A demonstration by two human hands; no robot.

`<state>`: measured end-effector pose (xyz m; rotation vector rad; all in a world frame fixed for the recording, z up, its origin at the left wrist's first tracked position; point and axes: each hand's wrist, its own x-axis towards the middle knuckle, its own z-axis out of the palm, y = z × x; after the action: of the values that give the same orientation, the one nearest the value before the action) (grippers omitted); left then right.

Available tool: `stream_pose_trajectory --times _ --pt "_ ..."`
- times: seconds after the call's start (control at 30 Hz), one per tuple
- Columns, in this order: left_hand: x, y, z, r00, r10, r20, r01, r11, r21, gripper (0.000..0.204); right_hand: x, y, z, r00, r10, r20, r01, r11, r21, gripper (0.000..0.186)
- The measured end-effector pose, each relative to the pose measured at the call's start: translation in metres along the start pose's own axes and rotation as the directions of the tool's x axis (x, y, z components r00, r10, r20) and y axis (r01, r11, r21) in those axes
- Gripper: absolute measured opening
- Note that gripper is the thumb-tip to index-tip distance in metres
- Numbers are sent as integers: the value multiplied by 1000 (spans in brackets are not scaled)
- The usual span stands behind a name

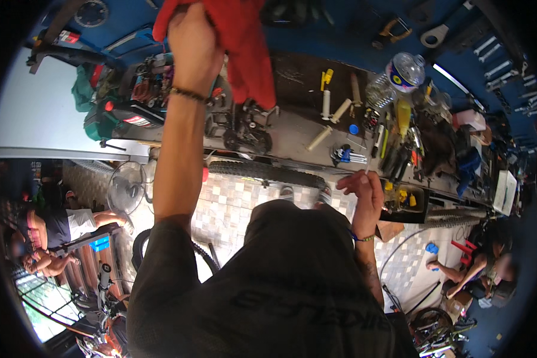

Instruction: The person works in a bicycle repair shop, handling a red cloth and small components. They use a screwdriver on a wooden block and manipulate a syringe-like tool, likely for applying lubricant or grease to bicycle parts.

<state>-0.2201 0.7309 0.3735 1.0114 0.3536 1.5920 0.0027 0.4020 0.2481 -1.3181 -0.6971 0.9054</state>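
Note:
My left hand (194, 42) is raised over the back of the workbench, closed around a red cloth (247, 56). The cloth hangs down beside the wrist, above metal bike parts (247, 128). My right hand (364, 200) is at the bench's front edge with its fingers bent together. Something thin and pale seems to stick up from those fingers, too small to name. Just beyond this hand lie a set of hex keys (347, 156) and a blue cap (354, 129). Several syringes (326, 105) lie farther back on the bench.
Clear plastic bottles (404, 71), pens and tools crowd the bench's right side. Wrenches (489, 51) hang on the blue wall. Below the bench are a bicycle tire (268, 172) and a bin of yellow pieces (403, 200). A fan (126, 188) stands left; people sit at both sides.

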Motion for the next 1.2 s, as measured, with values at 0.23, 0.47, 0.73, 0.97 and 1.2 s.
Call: stream_pose_trajectory --times 0.23,0.47,0.73,0.97,1.2 --pt "50 -20 -134 922 -317 222 -232 6 973 32 -16 11 -30 999 -4 -54 -4 990 -144 26" --pt "35 -107 -262 804 -399 -440 93 -647 757 56 -47 37 -84 964 132 -231 -179 964 -196 26" --pt "59 -138 -402 772 -431 -467 0 -734 679 42 -55 8 -84 962 82 -260 -140 968 -210 28" --pt "-13 -84 -320 891 -181 -417 420 -21 907 52 -81 1 -112 863 263 -431 -232 965 125 32" --pt "-196 -68 -10 773 -634 -13 614 743 265 41 -94 9 -156 871 325 -369 -223 930 294 34"
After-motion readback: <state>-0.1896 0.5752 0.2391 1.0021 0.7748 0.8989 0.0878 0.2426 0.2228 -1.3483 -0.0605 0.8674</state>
